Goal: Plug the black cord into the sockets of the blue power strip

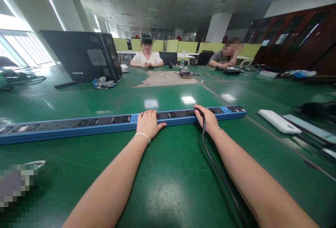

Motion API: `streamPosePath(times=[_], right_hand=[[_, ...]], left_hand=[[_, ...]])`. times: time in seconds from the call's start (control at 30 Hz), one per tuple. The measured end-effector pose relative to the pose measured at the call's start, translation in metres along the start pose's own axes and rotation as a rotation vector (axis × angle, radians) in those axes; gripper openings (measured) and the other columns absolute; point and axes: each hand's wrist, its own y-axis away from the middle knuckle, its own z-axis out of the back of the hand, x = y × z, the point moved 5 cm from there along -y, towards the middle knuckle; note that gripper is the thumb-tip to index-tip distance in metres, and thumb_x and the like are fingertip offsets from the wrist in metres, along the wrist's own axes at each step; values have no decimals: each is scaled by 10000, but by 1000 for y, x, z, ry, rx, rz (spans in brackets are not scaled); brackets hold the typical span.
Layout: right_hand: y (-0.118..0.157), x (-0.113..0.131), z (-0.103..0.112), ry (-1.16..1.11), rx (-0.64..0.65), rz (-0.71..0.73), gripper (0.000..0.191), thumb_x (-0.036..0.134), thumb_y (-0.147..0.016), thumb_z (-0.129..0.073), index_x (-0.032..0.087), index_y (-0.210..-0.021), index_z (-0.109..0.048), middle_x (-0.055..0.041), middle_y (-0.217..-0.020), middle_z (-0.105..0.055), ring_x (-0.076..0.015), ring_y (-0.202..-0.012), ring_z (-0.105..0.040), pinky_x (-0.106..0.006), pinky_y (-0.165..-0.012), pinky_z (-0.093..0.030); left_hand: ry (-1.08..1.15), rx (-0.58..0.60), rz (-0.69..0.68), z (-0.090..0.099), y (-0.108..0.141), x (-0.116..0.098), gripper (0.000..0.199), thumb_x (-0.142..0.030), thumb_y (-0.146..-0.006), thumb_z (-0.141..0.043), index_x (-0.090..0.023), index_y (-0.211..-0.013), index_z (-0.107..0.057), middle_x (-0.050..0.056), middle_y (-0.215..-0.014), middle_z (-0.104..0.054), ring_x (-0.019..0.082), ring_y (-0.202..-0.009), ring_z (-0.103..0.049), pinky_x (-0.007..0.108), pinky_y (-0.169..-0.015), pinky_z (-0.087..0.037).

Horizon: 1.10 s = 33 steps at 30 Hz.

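Note:
A long blue power strip [65,130] with black sockets lies across the green table, from the left edge of the view to right of centre. My left hand [149,122] rests over the strip near its middle, fingers over the far side and thumb pointing right along the front. Further right, my right hand [207,118] grips a black plug at the strip's sockets, fingers closed round it. The plug's black cable [219,173] runs down toward me beside my right forearm. Whether the plug sits fully in a socket is hidden by the fingers.
A black computer case [78,56] and gloves [104,83] stand at the back left. A white power bank [278,121] lies at the right on the green table [162,179]. Two people sit across, beyond a bottle [182,60].

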Motion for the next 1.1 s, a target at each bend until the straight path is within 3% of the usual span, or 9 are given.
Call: streamPosePath(times=[0.17, 0.27, 0.37, 0.53, 0.63, 0.9, 1.1], right_hand=[[0, 0, -1, -82, -78, -67, 302, 377, -862, -456, 235, -1033, -660, -65, -1105, -686, -236, -1029, -633, -446, -998, -426], [-6, -11, 20, -226, -308, -150, 351, 423, -870, -441, 203, -1038, -657, -85, -1096, -680, -224, -1023, -625, -403, -956, -460], [-8, -40, 51, -305, -549, -228, 398, 460, -874, -430, 181, -1067, -639, -98, -1120, -660, -222, -1046, -603, -402, -951, -454], [0, -102, 69, -306, -443, -296, 395, 507, -803, -529, 197, -1012, -657, -80, -1052, -685, -230, -984, -619, -424, -918, -462], [3, -122, 67, -269, -362, -326, 410, 524, -787, -535, 203, -1000, -672, -77, -1025, -690, -239, -962, -621, -431, -911, -460], [-8, -120, 62, -130, -179, -280, 381, 495, -783, -537, 216, -994, -687, -69, -928, -702, -265, -921, -630, -491, -933, -429], [-10, -121, 63, -121, -96, -244, 378, 497, -780, -524, 211, -959, -696, -71, -933, -704, -263, -905, -634, -439, -875, -471]], left_hand=[[-6, -1, -11, 0, 1, 0, 683, -621, -797, -489, -111, -1252, -483, 163, -1263, -564, 295, -1186, -476, 450, -1019, -307], [-7, 2, -16, 0, 1, 0, 677, -629, -800, -474, -128, -1256, -481, 160, -1260, -566, 291, -1189, -475, 446, -1015, -310], [-9, -4, -15, 0, 0, 1, 679, -634, -788, -490, -128, -1242, -491, 166, -1250, -569, 298, -1182, -483, 440, -1006, -318], [-14, 3, -17, -1, 0, 1, 664, -628, -793, -487, -152, -1256, -477, 156, -1262, -565, 289, -1192, -476, 433, -1014, -314], [-22, -1, -17, -1, 0, 1, 662, -624, -794, -488, -152, -1257, -475, 155, -1265, -562, 286, -1193, -475, 430, -1018, -312], [-21, 4, -17, -2, 0, 1, 669, -624, -795, -489, -141, -1257, -472, 159, -1270, -558, 290, -1199, -470, 427, -1020, -309], [-13, 2, -20, -2, 0, 1, 677, -625, -795, -486, -135, -1261, -467, 158, -1263, -563, 291, -1195, -472, 438, -1021, -309]])
